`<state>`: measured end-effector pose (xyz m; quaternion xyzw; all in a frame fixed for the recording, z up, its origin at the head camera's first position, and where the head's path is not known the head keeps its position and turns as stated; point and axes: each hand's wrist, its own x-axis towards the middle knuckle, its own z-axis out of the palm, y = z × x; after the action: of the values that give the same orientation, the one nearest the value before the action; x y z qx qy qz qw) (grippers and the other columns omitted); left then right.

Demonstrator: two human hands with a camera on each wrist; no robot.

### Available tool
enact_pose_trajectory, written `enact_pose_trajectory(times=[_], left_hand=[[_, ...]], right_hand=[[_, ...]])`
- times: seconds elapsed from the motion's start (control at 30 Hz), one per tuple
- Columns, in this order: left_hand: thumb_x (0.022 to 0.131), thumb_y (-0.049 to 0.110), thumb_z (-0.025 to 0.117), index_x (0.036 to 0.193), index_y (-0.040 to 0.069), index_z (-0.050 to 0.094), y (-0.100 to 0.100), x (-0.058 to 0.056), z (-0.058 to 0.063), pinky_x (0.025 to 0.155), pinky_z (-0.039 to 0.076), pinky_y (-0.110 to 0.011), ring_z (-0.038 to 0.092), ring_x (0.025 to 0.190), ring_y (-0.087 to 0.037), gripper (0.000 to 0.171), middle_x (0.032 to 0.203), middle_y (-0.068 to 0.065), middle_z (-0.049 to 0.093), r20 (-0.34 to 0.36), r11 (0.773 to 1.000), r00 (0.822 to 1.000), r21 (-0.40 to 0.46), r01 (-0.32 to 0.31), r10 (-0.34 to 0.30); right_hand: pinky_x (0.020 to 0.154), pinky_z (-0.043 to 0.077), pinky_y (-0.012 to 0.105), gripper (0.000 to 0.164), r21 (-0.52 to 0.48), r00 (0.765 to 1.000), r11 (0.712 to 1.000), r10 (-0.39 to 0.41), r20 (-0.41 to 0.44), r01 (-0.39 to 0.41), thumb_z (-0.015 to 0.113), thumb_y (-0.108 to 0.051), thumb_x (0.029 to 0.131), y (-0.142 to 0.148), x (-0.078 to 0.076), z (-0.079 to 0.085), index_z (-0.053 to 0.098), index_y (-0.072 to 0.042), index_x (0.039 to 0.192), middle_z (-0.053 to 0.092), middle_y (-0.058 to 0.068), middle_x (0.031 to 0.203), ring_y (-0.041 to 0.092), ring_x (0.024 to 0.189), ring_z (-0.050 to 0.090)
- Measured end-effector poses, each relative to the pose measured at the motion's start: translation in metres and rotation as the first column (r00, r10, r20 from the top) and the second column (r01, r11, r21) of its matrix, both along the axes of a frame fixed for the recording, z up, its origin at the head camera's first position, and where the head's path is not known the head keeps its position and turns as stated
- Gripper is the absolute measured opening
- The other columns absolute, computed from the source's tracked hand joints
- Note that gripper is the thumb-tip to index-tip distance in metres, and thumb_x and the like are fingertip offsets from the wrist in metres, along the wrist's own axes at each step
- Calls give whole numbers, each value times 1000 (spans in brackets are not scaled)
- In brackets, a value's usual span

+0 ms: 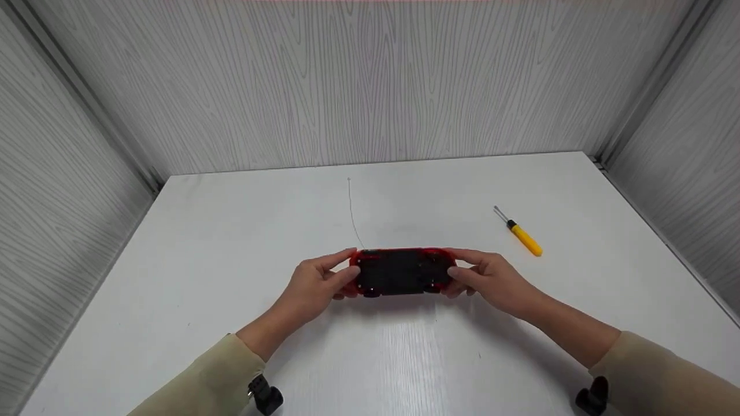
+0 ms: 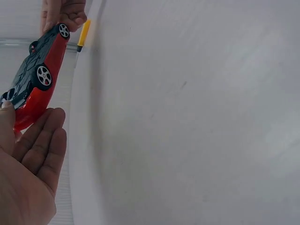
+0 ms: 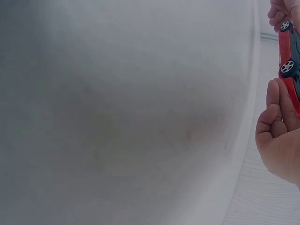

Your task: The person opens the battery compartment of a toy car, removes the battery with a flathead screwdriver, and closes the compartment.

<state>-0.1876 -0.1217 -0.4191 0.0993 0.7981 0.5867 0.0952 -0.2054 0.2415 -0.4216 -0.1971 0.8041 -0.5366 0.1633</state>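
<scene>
A red toy car (image 1: 399, 271) is held above the table with its black underside facing the head camera. My left hand (image 1: 315, 283) grips one end, thumb on the underside and fingers at the red body. At the opposite end my right hand (image 1: 491, 280) pinches it the same way. Silver-spoked wheels (image 2: 43, 76) show along the car's side in the left wrist view. From the car's top edge a thin wire (image 1: 351, 211) runs away toward the back of the table. The right wrist view shows only part of the car (image 3: 287, 51).
A screwdriver (image 1: 525, 238) with a yellow handle lies on the white table (image 1: 231, 231), beyond my right hand. Wood-grain panels (image 1: 370, 81) stand at the back and on both sides of the table.
</scene>
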Motion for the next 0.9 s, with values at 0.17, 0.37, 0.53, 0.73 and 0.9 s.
enact_pose_trajectory(times=[0.17, 0.37, 0.53, 0.73, 0.9], left_hand=[[102, 26, 74, 157, 13, 53, 1, -1, -3, 85, 62, -35, 79, 91, -25, 60, 105, -8, 80, 43, 1000, 999, 0, 10, -10], [103, 26, 73, 158, 13, 52, 0, -3, -7, 86, 62, -37, 79, 91, -25, 61, 98, -9, 81, 89, 999, 995, 1, 32, -32], [104, 25, 72, 159, 12, 52, -1, -4, -11, 86, 62, -36, 79, 92, -26, 60, 102, -10, 81, 104, 999, 993, 14, 52, -53], [104, 24, 72, 159, 13, 51, -1, -6, -15, 84, 63, -36, 79, 92, -27, 60, 108, -11, 80, 143, 999, 988, 17, 46, -48], [104, 26, 71, 159, 14, 51, 0, -7, -17, 80, 63, -34, 79, 90, -26, 60, 102, -11, 80, 158, 998, 986, -10, 60, -57]], right_hand=[[87, 57, 38, 46, 10, 999, 1000, -3, 33, 2, 63, -28, 109, 0, -1, -2, 57, -23, 155, 80, 11, 103, 31, 98, 77], [83, 55, 33, 50, 22, 996, 1000, -8, 86, 6, 64, -26, 109, 1, -3, -3, 54, -20, 158, 80, 13, 103, 31, 99, 76], [77, 53, 29, 50, 18, 995, 1000, 2, 96, -3, 66, -24, 108, 1, -5, -5, 55, -21, 156, 80, 14, 102, 32, 96, 76], [78, 55, 28, 50, -4, 993, 1000, 24, 116, -24, 66, -22, 107, 0, -7, -7, 56, -22, 156, 80, 16, 102, 35, 95, 77], [79, 57, 28, 54, -13, 989, 1000, 25, 146, -23, 66, -20, 107, 0, -8, -7, 52, -16, 159, 79, 18, 104, 35, 96, 78]])
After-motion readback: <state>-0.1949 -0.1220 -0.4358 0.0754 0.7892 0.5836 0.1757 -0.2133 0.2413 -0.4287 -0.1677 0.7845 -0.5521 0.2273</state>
